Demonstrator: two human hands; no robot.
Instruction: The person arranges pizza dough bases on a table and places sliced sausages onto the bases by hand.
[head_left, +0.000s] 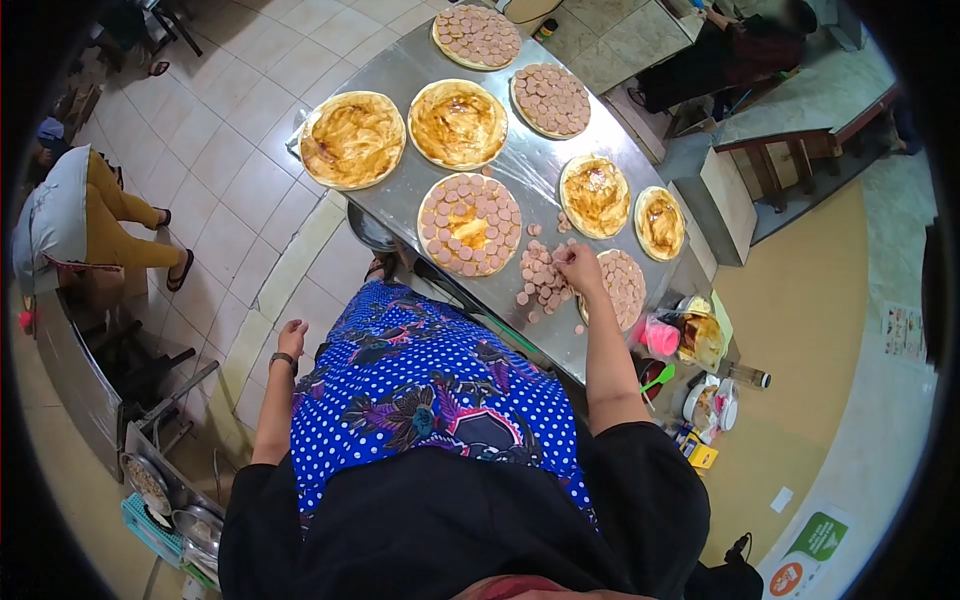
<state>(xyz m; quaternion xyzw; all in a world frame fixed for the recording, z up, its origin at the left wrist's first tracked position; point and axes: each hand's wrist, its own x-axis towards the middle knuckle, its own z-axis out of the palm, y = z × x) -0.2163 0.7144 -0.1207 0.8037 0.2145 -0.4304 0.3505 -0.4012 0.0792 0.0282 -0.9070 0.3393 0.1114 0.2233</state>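
Note:
My right hand [578,268] is closed at the edge of a loose pile of sausage slices [543,283] on the metal table, fingers pinched on slices partly hidden beneath them. Just beside it, a round dough base covered with sausage slices [622,290] is partly covered by my forearm. To the left of the pile is a pizza base [468,228] ringed with slices, its sauced middle still showing. My left hand [292,338] hangs beside my blue dotted apron, away from the table, its fingers loosely curled with nothing visible in them.
Sauced dough bases [352,140] and bases topped with sausage slices [550,100] are spread over the metal table [400,72]. A pink cup [660,335], a green spoon [660,376] and containers crowd its right end. Other people stand at the left and the upper right.

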